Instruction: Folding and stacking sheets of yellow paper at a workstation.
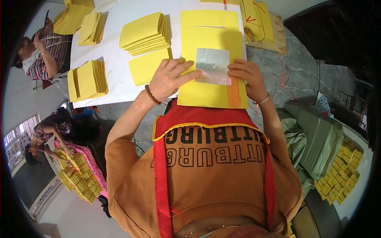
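Silver square (213, 65): on the yellow sheet (206, 96), between both hands; sides near equal, no clear long axis
Yellow sheet: long axis 12 to 6 o'clock
Left hand (168, 78): at the square's 9 o'clock, thumb on its edge, narrow gap to the fingers
Right hand (251, 76): at 3 o'clock, fingers straight; thumb hidden, pinch cannot be told
Nearer hand: neither clearly

Through my feed I count one silver square (213, 65), one orange strip (234, 95), one worktop (119, 85) — plus two co-workers (48, 59) (55, 121) and two bracelets (151, 95) (264, 99) on the wearer (210, 190).
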The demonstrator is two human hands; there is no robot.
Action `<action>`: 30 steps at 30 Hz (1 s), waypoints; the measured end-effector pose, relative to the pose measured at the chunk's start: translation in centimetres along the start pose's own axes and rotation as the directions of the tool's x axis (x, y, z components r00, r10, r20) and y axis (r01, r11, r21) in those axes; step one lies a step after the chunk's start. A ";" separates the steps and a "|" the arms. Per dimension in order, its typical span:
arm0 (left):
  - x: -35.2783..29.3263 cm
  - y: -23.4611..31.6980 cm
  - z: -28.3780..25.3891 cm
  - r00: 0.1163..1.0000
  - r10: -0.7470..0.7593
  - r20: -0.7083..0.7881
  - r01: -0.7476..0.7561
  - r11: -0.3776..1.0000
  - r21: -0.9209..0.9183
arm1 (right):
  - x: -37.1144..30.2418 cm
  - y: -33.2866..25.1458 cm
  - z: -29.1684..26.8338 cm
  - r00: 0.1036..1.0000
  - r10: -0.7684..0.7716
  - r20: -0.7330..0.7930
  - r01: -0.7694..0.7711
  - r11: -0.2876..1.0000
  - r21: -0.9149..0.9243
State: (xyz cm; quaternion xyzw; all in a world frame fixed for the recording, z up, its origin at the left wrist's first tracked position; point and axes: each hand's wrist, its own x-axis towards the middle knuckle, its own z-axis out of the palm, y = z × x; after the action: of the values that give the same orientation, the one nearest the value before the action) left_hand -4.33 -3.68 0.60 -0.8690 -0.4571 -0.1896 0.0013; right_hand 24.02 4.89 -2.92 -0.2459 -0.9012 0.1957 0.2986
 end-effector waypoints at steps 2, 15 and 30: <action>0.1 0.2 0.1 0.995 -0.094 -0.023 0.089 0.981 -0.174 | 0.1 -0.2 -0.1 0.998 0.001 0.059 -0.005 0.997 0.076; 2.5 -2.8 3.5 0.673 -0.661 0.331 0.638 0.292 -0.713 | 2.6 -1.3 1.6 0.773 0.633 0.043 -0.502 0.570 0.650; 4.0 -2.8 2.5 0.667 -0.654 0.356 0.636 0.251 -0.730 | 2.5 -0.6 2.3 0.684 0.729 -0.042 -0.591 0.587 0.554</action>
State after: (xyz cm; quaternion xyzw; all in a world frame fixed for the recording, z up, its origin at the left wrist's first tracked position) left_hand -3.75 1.56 -0.87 -0.4995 -0.6293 -0.3678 -0.4683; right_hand 20.60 5.38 -3.27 -0.5034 -0.6112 0.4834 0.3732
